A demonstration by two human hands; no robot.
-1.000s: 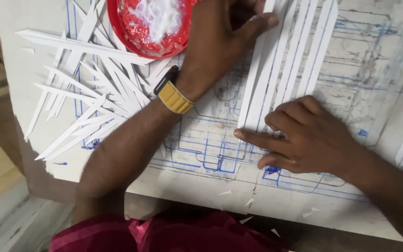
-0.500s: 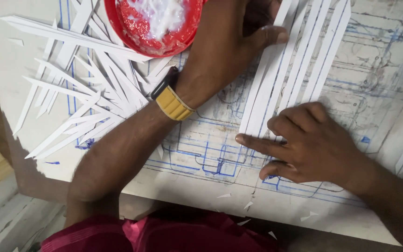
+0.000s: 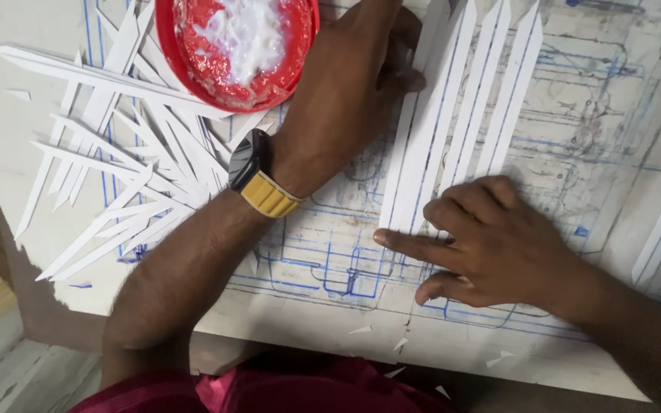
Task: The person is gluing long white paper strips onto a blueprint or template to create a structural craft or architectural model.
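Strips (image 3: 453, 115) lie side by side on the drawing sheet (image 3: 575, 153) — left hand (image 3: 353, 84) flat on their tops, right hand (image 3: 491, 245) pinning the bottoms, fingers spread, gripping nothing. Pressing-down step, I'd judge — next, steady smoothing.

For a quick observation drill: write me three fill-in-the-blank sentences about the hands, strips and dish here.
1. The left hand wears a watch with a ____ band.
2. The red dish holds a ____ paste.
3. The right hand presses the lower ends of the white paper ____ laid side by side.

Missing words: yellow; white; strips
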